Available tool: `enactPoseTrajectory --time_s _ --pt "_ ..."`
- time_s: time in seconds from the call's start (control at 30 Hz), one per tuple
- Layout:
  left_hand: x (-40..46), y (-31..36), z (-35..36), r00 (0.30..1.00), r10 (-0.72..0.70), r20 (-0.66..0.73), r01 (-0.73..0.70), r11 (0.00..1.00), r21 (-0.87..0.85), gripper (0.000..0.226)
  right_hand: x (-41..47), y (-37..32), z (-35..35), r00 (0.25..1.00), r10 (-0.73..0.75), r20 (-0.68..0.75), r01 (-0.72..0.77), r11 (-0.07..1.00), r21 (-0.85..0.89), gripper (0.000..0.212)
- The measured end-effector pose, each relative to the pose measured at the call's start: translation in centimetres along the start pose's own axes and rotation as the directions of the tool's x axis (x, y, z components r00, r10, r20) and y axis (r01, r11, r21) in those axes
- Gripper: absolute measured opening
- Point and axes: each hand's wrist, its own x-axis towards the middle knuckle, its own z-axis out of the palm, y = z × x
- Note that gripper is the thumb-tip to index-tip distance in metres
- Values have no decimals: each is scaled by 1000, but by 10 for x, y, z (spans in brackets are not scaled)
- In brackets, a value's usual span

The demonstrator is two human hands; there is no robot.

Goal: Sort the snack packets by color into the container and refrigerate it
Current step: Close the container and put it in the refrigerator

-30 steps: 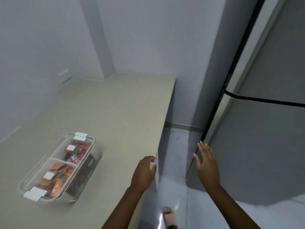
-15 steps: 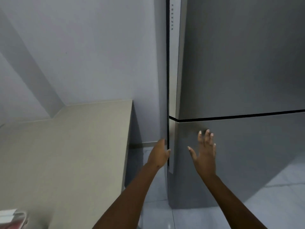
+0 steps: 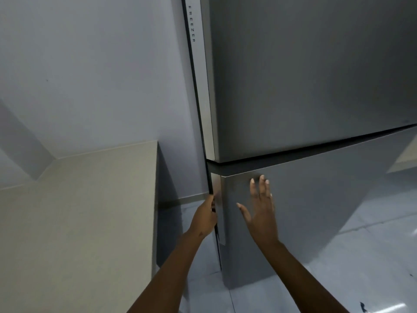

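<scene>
A grey two-door refrigerator (image 3: 316,75) fills the right side, its upper door marked FREEZER along the left edge. The lower door (image 3: 327,188) stands slightly ajar, its top left corner out from the body. My left hand (image 3: 204,216) grips the lower door's left edge, fingers curled behind it. In front of the door's face, just right of that edge, my right hand (image 3: 259,213) is held up with fingers straight and spread. The container with the snack packets is out of view.
A beige counter (image 3: 79,222) runs along the left, its right edge close to the refrigerator with a narrow gap of grey tiled floor (image 3: 338,279) between. White walls rise behind the counter.
The view turned right from the counter and container to the refrigerator. My left hand reached the lower door's edge and took hold of it. The door has come slightly out.
</scene>
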Motion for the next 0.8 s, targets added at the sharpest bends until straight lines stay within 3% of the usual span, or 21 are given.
enactPoseTrajectory --time_s 0.2,0.37,0.5,0.6,0.7,0.8 --pt "-92 11 22 978 181 98 -175 982 -67 39 -55 -28 -56 992 -18 -123 31 994 103 77" --pt "-156 10 52 893 374 250 -348 927 -141 36 -126 -43 -112 977 -7 -213 28 995 95 70" --pt "-185 26 59 902 429 43 -413 889 -198 37 -172 -44 -158 967 -7 -253 6 1000 -4 60" --pt "-188 52 67 889 446 -107 -457 878 -140 43 -193 -38 -186 970 -29 -240 3 994 -108 57" --pt "-179 73 88 859 511 30 -510 859 -45 63 -214 -19 -210 968 34 -248 -85 977 -195 55" --pt "-182 80 123 795 570 207 -579 815 -20 62 -238 9 -235 956 73 -286 -140 965 -222 52"
